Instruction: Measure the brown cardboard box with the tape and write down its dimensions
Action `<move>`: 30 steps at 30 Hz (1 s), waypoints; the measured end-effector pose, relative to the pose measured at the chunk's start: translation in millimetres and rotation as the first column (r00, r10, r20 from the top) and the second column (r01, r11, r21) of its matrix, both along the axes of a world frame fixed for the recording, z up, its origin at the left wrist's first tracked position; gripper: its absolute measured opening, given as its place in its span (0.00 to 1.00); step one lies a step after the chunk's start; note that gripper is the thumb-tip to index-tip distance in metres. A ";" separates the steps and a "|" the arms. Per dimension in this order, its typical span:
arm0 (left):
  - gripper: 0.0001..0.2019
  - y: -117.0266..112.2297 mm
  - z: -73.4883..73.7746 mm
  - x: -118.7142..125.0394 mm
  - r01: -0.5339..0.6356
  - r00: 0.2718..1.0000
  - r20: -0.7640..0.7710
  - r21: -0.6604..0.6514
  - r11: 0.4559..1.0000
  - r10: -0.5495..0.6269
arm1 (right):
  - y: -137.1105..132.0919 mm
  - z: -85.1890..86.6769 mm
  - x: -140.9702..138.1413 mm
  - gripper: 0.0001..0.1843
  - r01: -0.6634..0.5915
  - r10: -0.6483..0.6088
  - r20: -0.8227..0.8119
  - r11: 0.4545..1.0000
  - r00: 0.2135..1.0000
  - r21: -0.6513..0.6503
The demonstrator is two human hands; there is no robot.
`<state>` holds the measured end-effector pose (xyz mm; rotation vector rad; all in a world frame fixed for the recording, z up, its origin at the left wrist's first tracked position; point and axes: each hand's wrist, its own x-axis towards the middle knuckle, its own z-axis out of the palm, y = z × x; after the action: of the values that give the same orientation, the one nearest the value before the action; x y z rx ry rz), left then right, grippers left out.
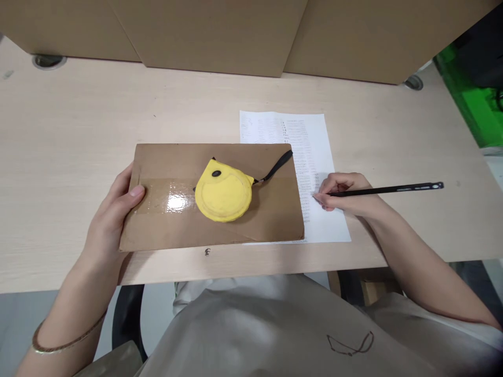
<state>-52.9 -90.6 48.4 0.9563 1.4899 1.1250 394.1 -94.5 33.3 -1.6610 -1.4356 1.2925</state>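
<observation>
My left hand point(113, 209) grips the left end of a flat brown cardboard box point(165, 162), thumb on top and fingers hidden behind its edge. On the box lies a yellow tape measure point(223, 196) with a black button and a black wrist strap point(277, 166) reaching to the box's right side. Partly under the box is a white sheet of paper point(330, 157) with rows of writing too small to read. My right hand point(346, 193) rests on the paper's right side, pinching a black pencil point(393, 189); its tip end is at the writing.
Large cardboard panels point(212, 36) stand along the back of the light wooden table point(78, 125). Round metal cable holes sit at the back left point(49, 62) and back right. Something green point(459, 104) is beyond the right edge. The table's front edge runs close to my body.
</observation>
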 end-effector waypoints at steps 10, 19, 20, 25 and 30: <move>0.28 0.7 -0.3 0.0 0.003 1.000 -0.006 0.008 1.000 -0.003 | 0.4 -0.2 1.4 0.27 -0.022 0.022 0.019 1.000 1.000 0.017; 0.28 0.5 -3.2 -2.6 0.024 1.000 -0.006 0.020 1.000 -0.024 | 0.0 0.6 0.0 0.31 0.001 -0.001 0.025 1.000 1.000 0.011; 0.28 0.8 -4.1 -3.3 0.027 1.000 -0.011 0.022 0.999 -0.027 | 0.1 0.2 0.3 0.30 0.000 0.000 0.021 1.000 1.000 0.010; 0.29 2.0 -5.8 -4.3 0.023 0.999 -0.030 0.034 0.999 -0.022 | 0.5 -0.9 2.2 0.28 -0.012 0.012 0.005 1.000 1.000 0.003; 0.28 0.8 -1.0 0.2 -0.007 1.000 0.004 0.007 1.000 0.007 | 0.0 0.2 2.2 0.26 -0.003 0.004 0.012 1.000 1.000 -0.009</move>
<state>-52.6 -89.8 47.4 0.9543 1.4879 1.1373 396.3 -94.5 33.5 -1.6749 -1.4423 1.2945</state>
